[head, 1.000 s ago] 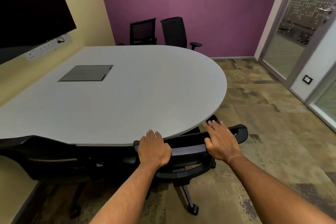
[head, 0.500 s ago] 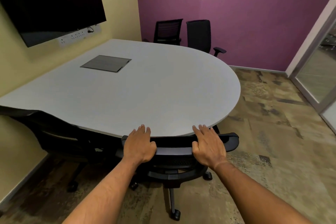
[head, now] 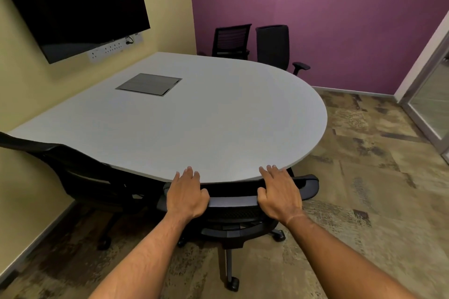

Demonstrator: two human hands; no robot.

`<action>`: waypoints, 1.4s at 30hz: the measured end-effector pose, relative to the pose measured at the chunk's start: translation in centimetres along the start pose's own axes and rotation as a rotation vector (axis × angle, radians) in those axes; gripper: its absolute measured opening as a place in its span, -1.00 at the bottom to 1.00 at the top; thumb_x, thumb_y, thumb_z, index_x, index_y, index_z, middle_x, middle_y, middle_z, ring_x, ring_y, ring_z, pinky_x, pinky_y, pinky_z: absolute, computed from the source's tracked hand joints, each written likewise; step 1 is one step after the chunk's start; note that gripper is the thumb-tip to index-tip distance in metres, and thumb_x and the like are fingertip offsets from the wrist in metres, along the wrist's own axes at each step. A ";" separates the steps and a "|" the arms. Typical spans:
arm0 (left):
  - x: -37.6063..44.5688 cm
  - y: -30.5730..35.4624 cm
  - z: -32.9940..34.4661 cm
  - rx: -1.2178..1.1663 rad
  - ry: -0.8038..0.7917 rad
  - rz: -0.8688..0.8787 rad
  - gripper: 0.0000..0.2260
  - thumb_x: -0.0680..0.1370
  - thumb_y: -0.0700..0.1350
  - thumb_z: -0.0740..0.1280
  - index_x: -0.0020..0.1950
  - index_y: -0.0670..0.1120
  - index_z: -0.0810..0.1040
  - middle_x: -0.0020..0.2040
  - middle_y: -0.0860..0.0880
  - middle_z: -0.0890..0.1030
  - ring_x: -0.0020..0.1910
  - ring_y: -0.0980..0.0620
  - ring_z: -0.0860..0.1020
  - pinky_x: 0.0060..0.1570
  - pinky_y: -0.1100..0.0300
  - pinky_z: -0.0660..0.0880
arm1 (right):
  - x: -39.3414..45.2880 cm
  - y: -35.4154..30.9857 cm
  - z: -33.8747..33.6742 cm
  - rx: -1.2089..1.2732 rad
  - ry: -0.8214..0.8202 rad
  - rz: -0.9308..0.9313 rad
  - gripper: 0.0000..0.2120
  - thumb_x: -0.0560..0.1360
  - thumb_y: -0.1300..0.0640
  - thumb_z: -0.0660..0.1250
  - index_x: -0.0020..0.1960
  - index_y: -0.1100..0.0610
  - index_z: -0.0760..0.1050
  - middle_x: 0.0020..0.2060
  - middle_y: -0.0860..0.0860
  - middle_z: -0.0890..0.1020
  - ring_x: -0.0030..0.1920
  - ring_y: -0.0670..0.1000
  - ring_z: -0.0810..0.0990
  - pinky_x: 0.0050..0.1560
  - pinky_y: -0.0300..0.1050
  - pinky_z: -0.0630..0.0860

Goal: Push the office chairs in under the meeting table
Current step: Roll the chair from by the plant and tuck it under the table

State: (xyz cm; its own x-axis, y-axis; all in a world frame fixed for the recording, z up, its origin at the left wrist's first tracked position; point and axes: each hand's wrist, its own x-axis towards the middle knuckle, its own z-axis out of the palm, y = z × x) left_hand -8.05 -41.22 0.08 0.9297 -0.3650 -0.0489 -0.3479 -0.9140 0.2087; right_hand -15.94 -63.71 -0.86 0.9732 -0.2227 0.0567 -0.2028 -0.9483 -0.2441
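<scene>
A grey meeting table [head: 218, 116] with a rounded end fills the middle. A black office chair [head: 233, 201] stands at its near edge, seat under the top, backrest top against the rim. My left hand [head: 187, 195] and my right hand [head: 279, 193] both rest on that backrest top, thumbs hooked on its near side, fingertips reaching over the table edge. A second black chair [head: 73, 167] sits tucked in at the near left. Two more black chairs stand at the far side: one mesh-backed [head: 232, 40], one with a solid back [head: 273, 46].
A dark screen [head: 73, 2] hangs on the yellow wall at left above a socket strip [head: 114, 48]. A grey cable hatch [head: 149, 84] is set into the table top. Glass door frame [head: 427, 94] at right; patterned carpet [head: 364, 177] lies to the right of the table.
The near chair has rolled further in under the table with both hands on its backrest. My view has turned left and come closer to the table edge.
</scene>
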 end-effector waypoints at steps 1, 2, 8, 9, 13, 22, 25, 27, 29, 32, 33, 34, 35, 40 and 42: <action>0.2 -0.1 -0.1 0.000 0.004 -0.002 -0.43 0.54 -0.03 0.09 0.53 -0.19 0.18 0.57 -0.18 0.13 0.55 -0.05 0.08 0.53 0.07 -0.12 | 0.2 -0.1 0.1 0.004 0.004 -0.004 -0.38 0.50 0.01 0.09 0.54 0.14 0.17 0.52 0.13 0.25 0.53 0.06 0.14 0.56 -0.02 -0.09; 0.5 -0.3 -0.2 -0.002 0.008 -0.002 -0.42 0.53 -0.03 0.09 0.53 -0.19 0.18 0.57 -0.18 0.13 0.55 -0.05 0.08 0.52 0.08 -0.12 | 0.4 -0.2 0.1 0.005 0.009 -0.009 -0.38 0.49 0.01 0.08 0.54 0.13 0.17 0.52 0.12 0.25 0.53 0.05 0.14 0.55 -0.03 -0.09; 2.3 -1.4 -0.4 -0.032 0.040 0.007 -0.40 0.50 -0.02 0.11 0.53 -0.17 0.19 0.57 -0.16 0.13 0.56 -0.03 0.06 0.51 0.10 -0.15 | 2.0 -0.7 0.6 0.014 0.048 -0.020 -0.37 0.46 0.00 0.07 0.52 0.10 0.23 0.50 0.10 0.31 0.52 0.04 0.19 0.54 -0.07 -0.09; 2.6 -1.7 -0.4 -0.035 0.043 0.008 -0.40 0.50 -0.02 0.12 0.53 -0.17 0.19 0.57 -0.16 0.13 0.56 -0.03 0.07 0.51 0.10 -0.15 | 2.3 -0.9 0.7 0.014 0.050 -0.022 -0.38 0.47 0.00 0.08 0.52 0.10 0.23 0.50 0.10 0.31 0.52 0.04 0.19 0.54 -0.08 -0.10; 3.7 -3.3 -0.4 -0.023 0.052 -0.005 -0.40 0.50 -0.03 0.12 0.53 -0.17 0.20 0.57 -0.16 0.15 0.55 -0.03 0.09 0.52 0.09 -0.14 | 3.8 -2.2 1.3 0.007 0.037 -0.029 -0.39 0.50 0.02 0.10 0.53 0.11 0.20 0.51 0.11 0.28 0.53 0.04 0.16 0.55 -0.06 -0.13; 6.9 -5.3 -0.9 -0.076 0.086 -0.025 -0.39 0.48 -0.04 0.13 0.54 -0.15 0.20 0.57 -0.13 0.15 0.55 -0.04 0.10 0.48 0.15 -0.15 | 7.9 -4.0 2.0 0.015 0.016 0.010 -0.38 0.52 0.02 0.05 0.55 0.16 0.13 0.54 0.16 0.20 0.55 0.10 0.08 0.54 -0.02 -0.18; 7.8 -6.2 -0.8 -0.087 0.088 -0.012 -0.37 0.47 -0.03 0.14 0.55 -0.12 0.19 0.57 -0.11 0.15 0.55 -0.03 0.10 0.51 0.13 -0.14 | 8.4 -4.4 2.2 0.023 0.025 -0.010 -0.34 0.45 -0.01 -0.01 0.54 0.14 0.16 0.53 0.15 0.22 0.55 0.08 0.09 0.54 -0.02 -0.17; 8.2 -6.8 -0.9 -0.092 0.071 -0.010 -0.36 0.46 -0.02 0.15 0.55 -0.10 0.17 0.58 -0.10 0.14 0.55 -0.04 0.09 0.53 0.06 -0.05 | 8.5 -4.8 2.3 0.015 0.038 -0.022 -0.33 0.44 -0.01 -0.01 0.53 0.14 0.18 0.53 0.15 0.23 0.55 0.08 0.11 0.54 -0.02 -0.16; 8.2 -7.1 -1.0 -0.109 0.060 -0.020 -0.36 0.47 -0.01 0.16 0.56 -0.07 0.15 0.58 -0.08 0.14 0.56 -0.07 0.07 0.53 0.02 0.01 | 8.5 -4.9 2.3 0.003 0.047 -0.026 -0.34 0.45 0.00 0.01 0.53 0.15 0.18 0.52 0.15 0.24 0.54 0.09 0.12 0.53 -0.02 -0.17; 8.0 -7.0 -1.0 -0.103 0.061 -0.001 -0.36 0.48 0.00 0.16 0.56 -0.09 0.14 0.58 -0.09 0.13 0.56 -0.05 0.07 0.53 0.04 0.00 | 8.4 -4.9 2.3 0.005 0.038 -0.027 -0.34 0.46 0.00 0.01 0.53 0.16 0.17 0.53 0.16 0.23 0.54 0.10 0.12 0.54 -0.01 -0.16; 7.9 -7.0 -1.0 -0.094 0.067 0.009 -0.36 0.49 0.00 0.16 0.56 -0.11 0.14 0.58 -0.11 0.14 0.56 -0.03 0.08 0.53 0.06 -0.02 | 8.3 -5.0 2.3 -0.001 0.033 -0.028 -0.34 0.46 -0.01 -0.01 0.54 0.17 0.16 0.53 0.16 0.23 0.54 0.10 0.12 0.54 -0.01 -0.17; 7.8 -7.0 -1.1 -0.083 0.073 0.019 -0.36 0.50 0.00 0.17 0.56 -0.13 0.13 0.58 -0.12 0.14 0.55 -0.02 0.08 0.53 0.08 -0.04 | 8.3 -5.1 2.3 -0.009 0.032 -0.031 -0.34 0.47 -0.02 -0.01 0.54 0.17 0.15 0.53 0.16 0.22 0.54 0.10 0.11 0.53 -0.01 -0.17; 7.8 -7.0 -1.1 -0.071 0.077 0.027 -0.36 0.51 0.01 0.17 0.56 -0.14 0.12 0.58 -0.13 0.14 0.55 -0.02 0.08 0.53 0.09 -0.06 | 8.2 -5.1 2.3 -0.016 0.034 -0.033 -0.35 0.49 -0.02 0.00 0.54 0.17 0.13 0.53 0.17 0.22 0.54 0.11 0.11 0.53 0.00 -0.18; 7.3 -6.8 -1.1 -0.027 0.082 0.052 -0.34 0.55 0.03 0.16 0.57 -0.20 0.04 0.57 -0.20 0.10 0.56 -0.07 0.04 0.53 0.08 -0.10 | 7.9 -5.0 2.1 -0.049 0.029 -0.033 -0.33 0.58 -0.15 0.03 0.57 0.17 0.00 0.55 0.21 0.13 0.55 0.14 0.05 0.54 0.03 -0.18; 7.2 -6.6 -1.2 -0.023 0.092 0.064 -0.33 0.57 0.06 0.16 0.57 -0.21 0.00 0.58 -0.21 0.08 0.56 -0.09 0.02 0.51 0.08 -0.11 | 7.8 -4.8 1.7 -0.047 0.040 -0.032 -0.30 0.58 -0.20 0.01 0.57 0.16 -0.02 0.55 0.22 0.11 0.56 0.15 0.04 0.55 0.05 -0.16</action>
State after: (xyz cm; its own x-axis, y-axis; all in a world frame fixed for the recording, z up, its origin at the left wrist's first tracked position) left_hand 1.04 -37.59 -0.49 0.9132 -0.4039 0.0546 -0.4051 -0.8846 0.2311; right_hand -7.22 -60.55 -0.90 0.9744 -0.2000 0.1026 -0.1773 -0.9644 -0.1961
